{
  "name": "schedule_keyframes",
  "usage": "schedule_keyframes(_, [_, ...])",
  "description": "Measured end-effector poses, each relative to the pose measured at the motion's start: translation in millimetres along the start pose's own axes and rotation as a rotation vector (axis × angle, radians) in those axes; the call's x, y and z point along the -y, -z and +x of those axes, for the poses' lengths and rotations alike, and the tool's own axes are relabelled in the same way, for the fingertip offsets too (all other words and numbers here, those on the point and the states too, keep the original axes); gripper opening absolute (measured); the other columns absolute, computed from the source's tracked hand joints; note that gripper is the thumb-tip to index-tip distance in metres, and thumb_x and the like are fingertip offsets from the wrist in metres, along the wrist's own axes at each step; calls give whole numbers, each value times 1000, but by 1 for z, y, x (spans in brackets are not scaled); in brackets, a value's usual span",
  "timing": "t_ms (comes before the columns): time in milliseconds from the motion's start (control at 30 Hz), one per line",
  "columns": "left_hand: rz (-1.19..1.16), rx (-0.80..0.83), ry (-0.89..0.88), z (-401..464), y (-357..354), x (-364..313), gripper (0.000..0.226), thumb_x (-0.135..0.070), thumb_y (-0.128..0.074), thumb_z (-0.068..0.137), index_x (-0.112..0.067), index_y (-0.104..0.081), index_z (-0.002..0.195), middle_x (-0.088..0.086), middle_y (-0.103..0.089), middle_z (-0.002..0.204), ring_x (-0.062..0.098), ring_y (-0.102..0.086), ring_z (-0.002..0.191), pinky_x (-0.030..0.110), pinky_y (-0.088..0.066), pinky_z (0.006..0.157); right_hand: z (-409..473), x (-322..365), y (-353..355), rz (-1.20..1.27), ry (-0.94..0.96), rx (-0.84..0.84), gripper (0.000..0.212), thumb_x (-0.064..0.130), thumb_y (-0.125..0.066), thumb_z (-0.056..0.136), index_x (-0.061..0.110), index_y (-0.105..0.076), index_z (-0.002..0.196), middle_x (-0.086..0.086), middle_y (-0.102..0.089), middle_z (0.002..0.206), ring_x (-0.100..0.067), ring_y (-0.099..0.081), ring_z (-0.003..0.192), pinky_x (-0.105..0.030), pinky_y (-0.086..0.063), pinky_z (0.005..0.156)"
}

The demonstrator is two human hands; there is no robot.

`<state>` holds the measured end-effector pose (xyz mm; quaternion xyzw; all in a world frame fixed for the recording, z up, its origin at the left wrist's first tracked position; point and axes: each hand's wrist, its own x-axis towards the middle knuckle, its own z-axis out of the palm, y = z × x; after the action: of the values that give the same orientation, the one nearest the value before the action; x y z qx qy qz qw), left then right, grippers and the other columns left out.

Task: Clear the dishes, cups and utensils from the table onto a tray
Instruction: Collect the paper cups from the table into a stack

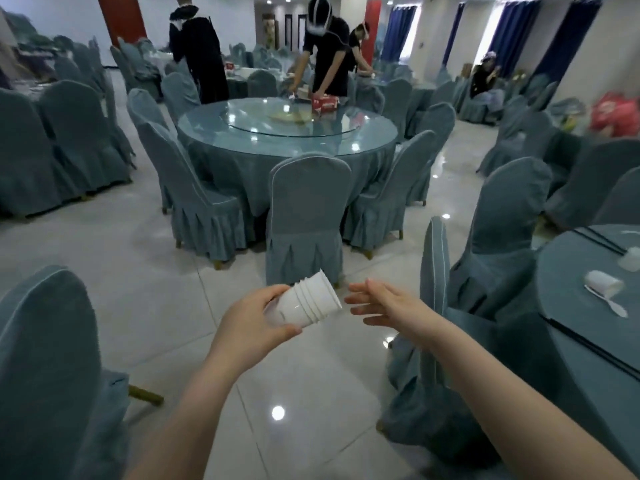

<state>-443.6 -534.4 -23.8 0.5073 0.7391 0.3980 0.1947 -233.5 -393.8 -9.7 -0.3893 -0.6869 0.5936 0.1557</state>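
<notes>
Fingers (277, 293) of left hand (252, 315) curl round the base end of a cup stack (304, 301), thumb under the lower wall, other digits over the top. Stack is held in the air over the floor, tipped so the open rims point right and a little away. About five or six nested white cups, by the rims showing.

Right hand (384, 304): loosely spread, digits nearly straight, holding nothing, just beside the rims, not touching.

On the desk (571, 292) at the right edge: one more cup (602, 284) lying on its side, a white spoon (607, 303) touching or just beside it, black chopsticks (597, 242) farther back. No tray in view.

Handling, judged:
- Cups look like thin disposable plastic or paper: very light, walls likely flex under a squeeze. Grip should be gentle.
- Nested stack is stiffer than a single cup, so holding round the base end is sound. The outermost cup takes the grip; inner ones could slide out if the rims tip downward. Keep rims level or up.
- Smooth, slightly glossy surface, may be slippery if wet.
- Lying cup: take it across the wall near the rim, then nest it.
- Spoon: thin, light; pinch the handle.
</notes>
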Motion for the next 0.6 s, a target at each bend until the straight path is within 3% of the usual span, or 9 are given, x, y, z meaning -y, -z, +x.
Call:
schedule_keyframes(100, [-62, 72, -49, 73, 3, 12, 58, -32, -82, 61, -46, -58, 111, -27, -60, 101, -2, -57, 94, 21, -44, 77, 43, 8, 16, 34, -5, -118, 39, 46, -43, 96, 22, -55, 124, 4, -66, 118, -11, -64, 105, -27, -52, 89])
schedule_keyframes(233, [-120, 183, -162, 166, 2, 7, 51, -32, -81, 60, -62, -53, 90, -35, -61, 98, -9, -57, 95, 17, -43, 77, 86, 16, 47, 75, -13, -291, 32, 41, -50, 95, 25, -58, 122, 5, -67, 117, -12, -64, 106, -35, -51, 95])
schedule_keyframes(600, [-277, 458, -309, 377, -84, -51, 51, -26, -82, 64, -45, -60, 106, -29, -66, 96, -16, -58, 91, 4, -43, 66, 149, -2, 184, 195, 5, -745, 21, 24, -56, 95, 21, -64, 114, 1, -72, 109, -18, -67, 101, -34, -53, 87])
